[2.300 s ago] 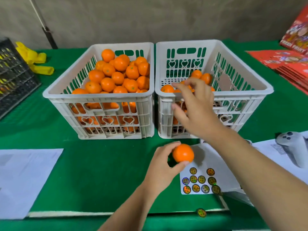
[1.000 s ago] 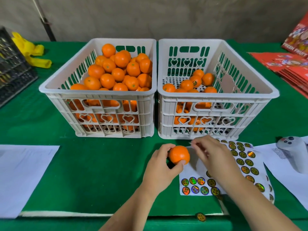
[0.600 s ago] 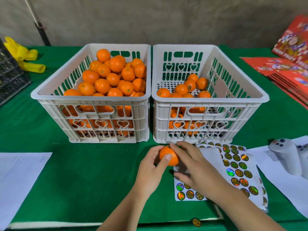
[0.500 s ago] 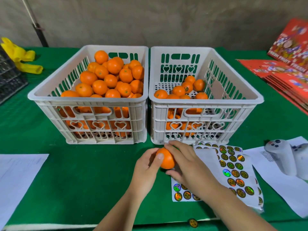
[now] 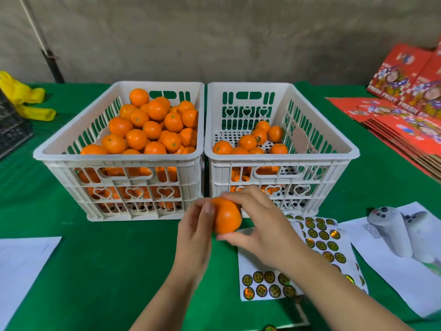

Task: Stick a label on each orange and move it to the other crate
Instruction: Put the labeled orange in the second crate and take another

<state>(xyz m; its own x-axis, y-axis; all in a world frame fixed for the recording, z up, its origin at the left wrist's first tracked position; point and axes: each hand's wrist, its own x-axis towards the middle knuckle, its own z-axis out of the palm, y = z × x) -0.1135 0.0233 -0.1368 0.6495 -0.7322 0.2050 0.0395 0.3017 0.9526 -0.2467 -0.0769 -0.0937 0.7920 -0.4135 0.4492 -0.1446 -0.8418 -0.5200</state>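
Note:
Both hands hold one orange [image 5: 228,218] above the green table, just in front of the two white crates. My left hand [image 5: 194,235] grips it from the left with the thumb on its front. My right hand [image 5: 265,225] curls over its top and right side, thumb underneath. The left crate [image 5: 119,158] is heaped with oranges. Several oranges lie in the right crate [image 5: 281,158], one with a visible label. Sheets of round shiny labels [image 5: 322,237] lie under my right forearm.
A white game-style controller [image 5: 391,228] rests on paper at the right. Red printed boxes [image 5: 410,115] are stacked at the far right. A white sheet [image 5: 21,261] lies at the left, yellow gloves [image 5: 26,99] and a dark crate at the far left.
My right hand came back from the right crate to the label sheet, then onto the orange. Both hands have lifted the orange slightly toward the crates.

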